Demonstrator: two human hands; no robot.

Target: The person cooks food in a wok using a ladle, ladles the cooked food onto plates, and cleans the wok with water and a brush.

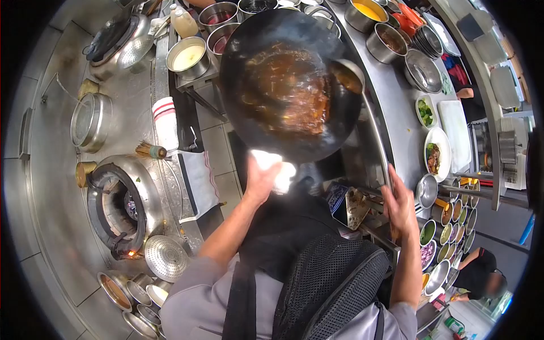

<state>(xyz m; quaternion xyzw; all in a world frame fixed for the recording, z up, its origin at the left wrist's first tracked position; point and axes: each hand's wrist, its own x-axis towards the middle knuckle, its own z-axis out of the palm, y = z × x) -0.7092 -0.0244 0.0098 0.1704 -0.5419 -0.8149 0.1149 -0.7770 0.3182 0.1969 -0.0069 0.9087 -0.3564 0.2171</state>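
Note:
My left hand (263, 178) is closed around a folded white cloth (275, 167) at the near rim of a large black wok (243, 127). The wok is held up between the stove side and the counter. Brown, glossy sauce with food (294, 93) lies inside it, partly blurred; its exact kind I cannot make out. My right hand (399, 201) grips the long handle of a metal ladle (348, 76), index finger stretched along it. The ladle's bowl, with brown sauce in it, is over the wok's right side.
To the left is a wok burner (122, 207) with a small flame, beside a perforated strainer (166, 258) and bamboo brush (150, 149). On the right counter stand a white oval plate of food (437, 158) and several ingredient tubs (428, 232). Another person (479, 275) is at lower right.

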